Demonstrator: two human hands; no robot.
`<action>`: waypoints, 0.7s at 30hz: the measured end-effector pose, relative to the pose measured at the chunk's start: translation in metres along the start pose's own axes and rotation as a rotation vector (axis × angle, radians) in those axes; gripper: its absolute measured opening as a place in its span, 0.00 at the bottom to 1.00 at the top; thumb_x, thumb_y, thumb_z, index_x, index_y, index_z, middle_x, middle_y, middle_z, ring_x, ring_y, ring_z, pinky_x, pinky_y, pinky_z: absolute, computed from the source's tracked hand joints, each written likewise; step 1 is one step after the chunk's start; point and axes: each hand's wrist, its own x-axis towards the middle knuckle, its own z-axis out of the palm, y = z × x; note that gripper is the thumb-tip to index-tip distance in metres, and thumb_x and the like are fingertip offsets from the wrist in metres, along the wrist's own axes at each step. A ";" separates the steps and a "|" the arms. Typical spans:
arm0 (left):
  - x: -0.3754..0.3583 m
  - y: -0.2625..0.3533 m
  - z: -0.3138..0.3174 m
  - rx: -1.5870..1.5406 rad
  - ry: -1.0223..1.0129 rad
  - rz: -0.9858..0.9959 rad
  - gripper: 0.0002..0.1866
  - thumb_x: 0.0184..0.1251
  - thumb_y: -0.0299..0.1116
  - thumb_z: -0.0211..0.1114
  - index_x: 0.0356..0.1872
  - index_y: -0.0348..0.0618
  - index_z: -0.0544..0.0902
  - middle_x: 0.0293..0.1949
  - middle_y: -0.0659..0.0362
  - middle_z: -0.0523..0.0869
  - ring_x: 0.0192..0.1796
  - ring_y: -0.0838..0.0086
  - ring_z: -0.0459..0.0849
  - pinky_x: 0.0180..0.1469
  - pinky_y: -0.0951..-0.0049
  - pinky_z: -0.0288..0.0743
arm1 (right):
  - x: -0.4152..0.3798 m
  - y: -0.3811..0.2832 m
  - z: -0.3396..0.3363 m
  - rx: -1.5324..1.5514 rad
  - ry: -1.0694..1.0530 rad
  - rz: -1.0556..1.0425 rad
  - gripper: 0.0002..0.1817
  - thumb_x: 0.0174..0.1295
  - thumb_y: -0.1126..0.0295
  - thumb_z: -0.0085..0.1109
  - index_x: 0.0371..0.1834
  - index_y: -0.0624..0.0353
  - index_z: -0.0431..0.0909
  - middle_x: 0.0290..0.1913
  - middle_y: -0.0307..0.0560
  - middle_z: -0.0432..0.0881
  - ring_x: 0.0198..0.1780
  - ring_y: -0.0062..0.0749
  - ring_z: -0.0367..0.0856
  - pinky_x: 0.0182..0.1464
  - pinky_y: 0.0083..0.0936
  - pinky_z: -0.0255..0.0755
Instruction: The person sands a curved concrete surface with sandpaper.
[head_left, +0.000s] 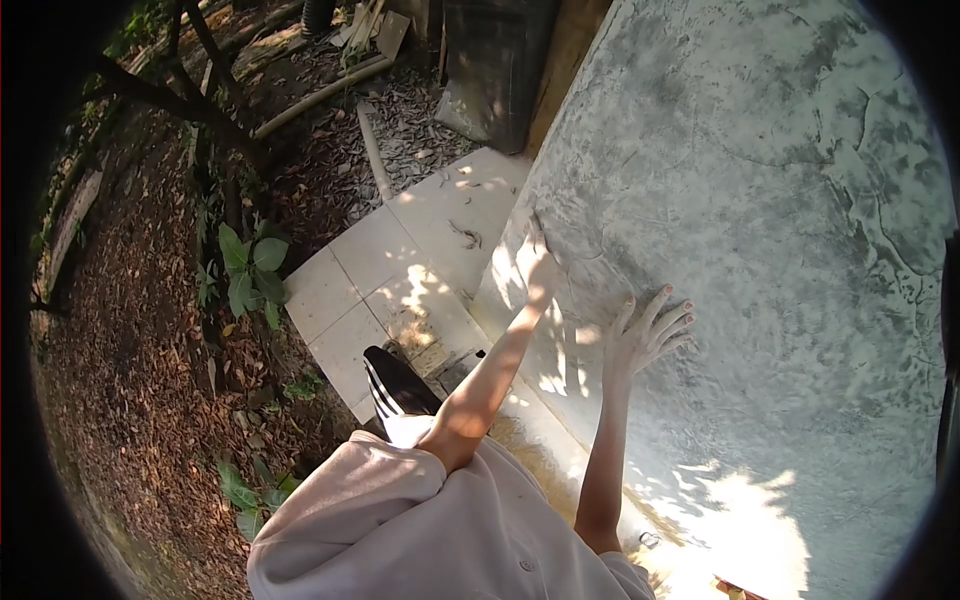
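Bare hands meet a mottled grey wall [760, 200] rising beside pale floor tiles [400, 250].
In the head view, the right hand [645, 335] spreads its fingers on the surface; the left hand [537, 265] bunches nearer the edge, its grip impossible to tell. Light, even pressure would likely suit the rough patches.

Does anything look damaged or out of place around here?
The wall looks oddest: its grey-white coat is patchy, and jagged, crack-like lines run through its upper right, though I can't tell whether they are real cracks. A few dry leaves also litter the pale tiles.
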 end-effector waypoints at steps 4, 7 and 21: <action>0.051 -0.079 0.015 -0.036 0.005 -0.200 0.19 0.72 0.39 0.50 0.39 0.31 0.81 0.29 0.43 0.85 0.31 0.58 0.80 0.38 0.60 0.71 | -0.001 0.001 -0.008 0.008 -0.062 0.013 0.34 0.68 0.53 0.49 0.76 0.46 0.54 0.76 0.64 0.44 0.76 0.63 0.40 0.72 0.64 0.35; 0.025 -0.056 0.020 -0.182 0.073 -0.105 0.19 0.72 0.39 0.49 0.32 0.32 0.79 0.24 0.47 0.82 0.26 0.64 0.76 0.33 0.62 0.70 | -0.005 0.001 -0.007 0.019 -0.073 0.003 0.33 0.68 0.53 0.49 0.76 0.45 0.55 0.76 0.63 0.44 0.76 0.63 0.40 0.72 0.64 0.34; 0.037 -0.129 0.034 -0.144 -0.023 -0.372 0.17 0.72 0.36 0.51 0.24 0.35 0.77 0.19 0.59 0.77 0.26 0.75 0.74 0.31 0.69 0.68 | -0.012 0.001 0.005 -0.031 -0.072 -0.004 0.35 0.69 0.53 0.50 0.76 0.49 0.53 0.78 0.62 0.37 0.77 0.62 0.32 0.71 0.65 0.33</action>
